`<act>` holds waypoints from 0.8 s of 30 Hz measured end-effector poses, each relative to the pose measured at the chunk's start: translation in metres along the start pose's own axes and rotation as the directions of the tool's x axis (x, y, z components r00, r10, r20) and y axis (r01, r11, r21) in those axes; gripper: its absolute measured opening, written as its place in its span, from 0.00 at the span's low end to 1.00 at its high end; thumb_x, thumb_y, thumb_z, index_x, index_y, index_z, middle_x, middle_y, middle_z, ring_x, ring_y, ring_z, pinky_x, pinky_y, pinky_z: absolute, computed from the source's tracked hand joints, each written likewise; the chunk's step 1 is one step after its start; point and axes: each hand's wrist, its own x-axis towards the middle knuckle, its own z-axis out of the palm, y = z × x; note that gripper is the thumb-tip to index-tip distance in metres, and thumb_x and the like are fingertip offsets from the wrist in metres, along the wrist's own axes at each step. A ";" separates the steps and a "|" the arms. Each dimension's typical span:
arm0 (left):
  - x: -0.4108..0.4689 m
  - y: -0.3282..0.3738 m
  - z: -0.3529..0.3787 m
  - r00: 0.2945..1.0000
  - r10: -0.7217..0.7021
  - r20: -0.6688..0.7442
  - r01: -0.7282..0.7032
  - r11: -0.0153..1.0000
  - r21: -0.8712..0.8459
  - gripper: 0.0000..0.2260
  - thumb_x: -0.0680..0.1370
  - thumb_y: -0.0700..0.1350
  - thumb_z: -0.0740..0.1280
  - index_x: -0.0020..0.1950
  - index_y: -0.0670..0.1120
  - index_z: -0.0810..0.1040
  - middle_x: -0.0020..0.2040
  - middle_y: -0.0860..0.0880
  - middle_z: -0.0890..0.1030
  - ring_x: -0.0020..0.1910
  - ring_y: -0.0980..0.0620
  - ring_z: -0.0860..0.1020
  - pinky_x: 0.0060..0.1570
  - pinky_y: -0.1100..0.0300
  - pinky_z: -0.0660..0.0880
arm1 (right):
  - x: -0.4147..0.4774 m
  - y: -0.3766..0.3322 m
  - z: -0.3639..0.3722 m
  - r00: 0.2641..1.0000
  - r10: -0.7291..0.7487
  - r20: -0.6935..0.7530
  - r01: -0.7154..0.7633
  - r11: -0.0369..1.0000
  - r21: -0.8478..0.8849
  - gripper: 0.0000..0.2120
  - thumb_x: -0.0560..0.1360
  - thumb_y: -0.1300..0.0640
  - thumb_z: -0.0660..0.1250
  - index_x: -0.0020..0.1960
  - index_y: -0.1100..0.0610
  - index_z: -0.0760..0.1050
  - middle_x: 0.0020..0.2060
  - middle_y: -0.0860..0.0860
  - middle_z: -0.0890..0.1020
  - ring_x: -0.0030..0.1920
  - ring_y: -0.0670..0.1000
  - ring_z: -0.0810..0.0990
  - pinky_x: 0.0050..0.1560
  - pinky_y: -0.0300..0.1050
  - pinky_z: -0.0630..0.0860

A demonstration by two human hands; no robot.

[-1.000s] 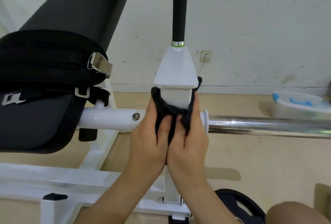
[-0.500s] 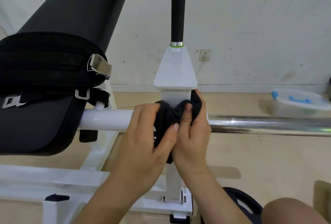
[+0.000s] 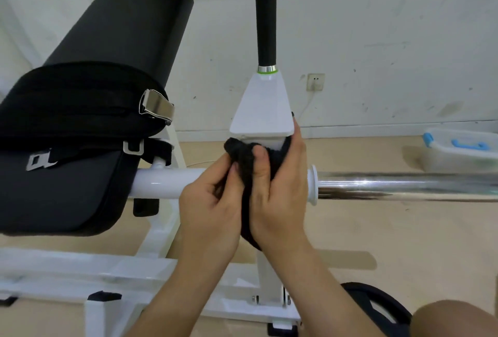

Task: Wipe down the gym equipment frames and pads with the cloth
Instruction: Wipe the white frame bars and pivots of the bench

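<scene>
Gripping the black cloth (image 3: 244, 160), left hand (image 3: 213, 202) and right hand (image 3: 280, 191) hide the white post (image 3: 272, 269) — fingertips unseen.

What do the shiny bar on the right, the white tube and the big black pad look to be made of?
The bar looks like chrome-plated steel: mirror-bright, with streaked reflections. The white tube seems to be metal with a glossy white paint or powder coat, given its smooth highlight. The black pad appears to be foam under matte vinyl or faux leather, though the cover material is uncertain.

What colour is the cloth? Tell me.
Black. The cloth is bunched in both hands against the white post, seen in the head view.
</scene>
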 end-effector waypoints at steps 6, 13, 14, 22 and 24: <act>-0.013 0.003 -0.003 0.989 0.150 0.000 -0.150 0.987 0.053 0.12 0.73 0.36 0.72 0.48 0.53 0.83 0.46 0.54 0.83 0.45 0.56 0.81 0.41 0.67 0.78 | 0.002 0.007 -0.030 0.996 0.004 -0.086 -0.017 0.988 -0.151 0.16 0.80 0.50 0.55 0.58 0.55 0.77 0.41 0.40 0.80 0.41 0.41 0.77 0.42 0.34 0.70; -0.007 -0.003 0.004 0.987 0.162 -0.004 -0.161 0.984 0.081 0.14 0.74 0.39 0.72 0.48 0.59 0.78 0.48 0.56 0.79 0.52 0.53 0.79 0.47 0.64 0.78 | 0.002 -0.026 -0.011 0.988 0.152 0.024 -0.153 0.963 0.223 0.21 0.80 0.40 0.52 0.68 0.50 0.66 0.57 0.48 0.79 0.58 0.47 0.77 0.58 0.47 0.75; -0.009 -0.003 0.002 0.981 0.193 0.010 -0.192 0.972 0.132 0.13 0.74 0.37 0.71 0.49 0.56 0.78 0.48 0.55 0.79 0.52 0.54 0.79 0.46 0.65 0.78 | 0.002 -0.018 -0.006 0.993 0.113 0.012 -0.114 0.977 0.183 0.25 0.79 0.39 0.51 0.72 0.50 0.60 0.63 0.51 0.76 0.63 0.50 0.75 0.63 0.51 0.72; -0.022 -0.024 -0.003 0.970 0.157 0.183 -0.227 0.855 0.467 0.13 0.72 0.35 0.73 0.44 0.53 0.78 0.46 0.57 0.77 0.46 0.62 0.77 0.43 0.71 0.76 | -0.061 0.042 -0.002 0.958 0.276 -0.070 -0.270 0.959 0.087 0.28 0.80 0.41 0.46 0.72 0.56 0.66 0.62 0.54 0.78 0.63 0.53 0.76 0.59 0.52 0.74; -0.017 -0.017 -0.006 0.993 0.093 0.078 -0.115 0.925 0.361 0.13 0.74 0.35 0.71 0.45 0.54 0.78 0.45 0.54 0.80 0.46 0.60 0.79 0.44 0.72 0.75 | -0.046 0.023 0.002 0.957 0.271 -0.105 -0.258 0.958 0.123 0.28 0.80 0.41 0.47 0.73 0.55 0.64 0.65 0.53 0.76 0.66 0.50 0.73 0.63 0.50 0.72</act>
